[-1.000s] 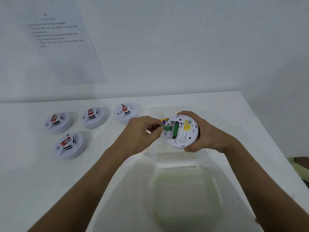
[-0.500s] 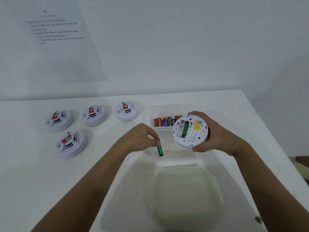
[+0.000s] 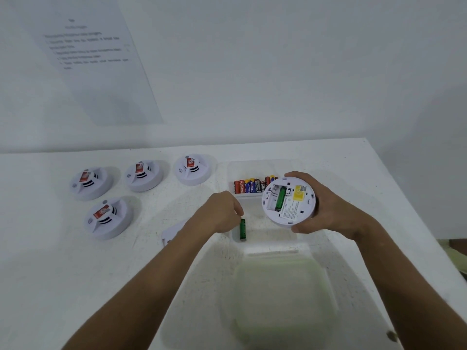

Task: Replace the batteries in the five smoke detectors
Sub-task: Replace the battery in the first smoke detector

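Round white plastic detector point(image 3: 290, 205), back up w/ one green cell seated, is gripped by right hand point(image 3: 328, 208); slim green battery point(image 3: 242, 229) is pinched upright by left hand point(image 3: 217, 213), over clear container point(image 3: 265, 238).

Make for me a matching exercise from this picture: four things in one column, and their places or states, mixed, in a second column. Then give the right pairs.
Things:
1. green battery
2. open smoke detector
3. box of batteries
4. four closed smoke detectors

Places or states:
A. resting on the table at the left
B. held in the right hand
C. pinched by the left hand
D. behind the hands, holding mixed colours

Pairs: 1-C, 2-B, 3-D, 4-A
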Action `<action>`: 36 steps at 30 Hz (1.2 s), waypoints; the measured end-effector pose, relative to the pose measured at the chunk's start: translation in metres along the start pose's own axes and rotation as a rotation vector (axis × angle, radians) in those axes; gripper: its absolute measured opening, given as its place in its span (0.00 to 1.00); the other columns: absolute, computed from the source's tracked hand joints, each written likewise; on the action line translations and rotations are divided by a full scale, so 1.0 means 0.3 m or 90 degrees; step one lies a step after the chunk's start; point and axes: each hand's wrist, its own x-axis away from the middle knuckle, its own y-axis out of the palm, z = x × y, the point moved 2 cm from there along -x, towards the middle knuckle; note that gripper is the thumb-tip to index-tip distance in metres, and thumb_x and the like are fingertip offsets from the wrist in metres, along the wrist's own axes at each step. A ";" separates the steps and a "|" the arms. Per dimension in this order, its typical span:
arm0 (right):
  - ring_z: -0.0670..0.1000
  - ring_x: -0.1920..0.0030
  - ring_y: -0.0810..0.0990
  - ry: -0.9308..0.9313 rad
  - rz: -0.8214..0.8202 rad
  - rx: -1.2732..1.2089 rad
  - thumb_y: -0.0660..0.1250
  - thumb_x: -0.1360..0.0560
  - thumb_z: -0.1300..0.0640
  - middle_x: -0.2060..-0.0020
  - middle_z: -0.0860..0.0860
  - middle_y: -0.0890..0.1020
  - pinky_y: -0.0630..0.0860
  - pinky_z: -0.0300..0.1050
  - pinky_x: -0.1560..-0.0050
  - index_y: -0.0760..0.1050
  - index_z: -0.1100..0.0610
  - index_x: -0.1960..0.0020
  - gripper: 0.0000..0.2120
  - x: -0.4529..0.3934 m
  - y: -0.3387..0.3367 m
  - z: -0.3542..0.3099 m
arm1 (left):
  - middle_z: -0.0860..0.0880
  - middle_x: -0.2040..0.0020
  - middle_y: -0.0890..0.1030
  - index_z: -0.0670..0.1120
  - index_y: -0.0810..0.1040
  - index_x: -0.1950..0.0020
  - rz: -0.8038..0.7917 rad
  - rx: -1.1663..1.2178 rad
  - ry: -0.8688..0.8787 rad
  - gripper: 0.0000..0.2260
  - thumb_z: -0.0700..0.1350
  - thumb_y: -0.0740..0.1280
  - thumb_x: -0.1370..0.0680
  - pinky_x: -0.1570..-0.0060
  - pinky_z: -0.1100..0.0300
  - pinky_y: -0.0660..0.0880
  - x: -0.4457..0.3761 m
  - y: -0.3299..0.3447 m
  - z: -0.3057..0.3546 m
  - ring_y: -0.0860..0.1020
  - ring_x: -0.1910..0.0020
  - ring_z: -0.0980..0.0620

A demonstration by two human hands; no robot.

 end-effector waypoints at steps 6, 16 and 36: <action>0.46 0.36 0.75 -0.008 0.001 0.002 0.79 0.42 0.65 0.38 0.42 0.76 0.80 0.44 0.46 0.65 0.45 0.29 0.46 -0.004 0.001 -0.010 | 0.50 0.34 0.73 0.49 0.80 0.41 0.159 0.018 0.038 0.12 0.45 0.66 0.24 0.50 0.61 0.71 0.052 -0.065 0.034 0.78 0.45 0.51; 0.51 0.35 0.75 -0.055 -0.052 -0.007 0.79 0.40 0.69 0.36 0.49 0.74 0.80 0.48 0.43 0.64 0.48 0.28 0.47 -0.024 0.026 -0.076 | 0.53 0.43 0.72 0.60 0.75 0.44 0.073 0.184 0.267 0.17 0.48 0.74 0.30 0.53 0.69 0.70 0.072 -0.099 0.100 0.74 0.47 0.60; 0.50 0.41 0.79 -0.076 0.007 0.015 0.81 0.45 0.67 0.41 0.46 0.78 0.80 0.44 0.46 0.68 0.50 0.32 0.45 -0.063 0.071 -0.084 | 0.54 0.45 0.69 0.56 0.71 0.44 0.042 0.185 0.256 0.20 0.53 0.76 0.31 0.55 0.68 0.73 0.062 -0.099 0.106 0.73 0.47 0.58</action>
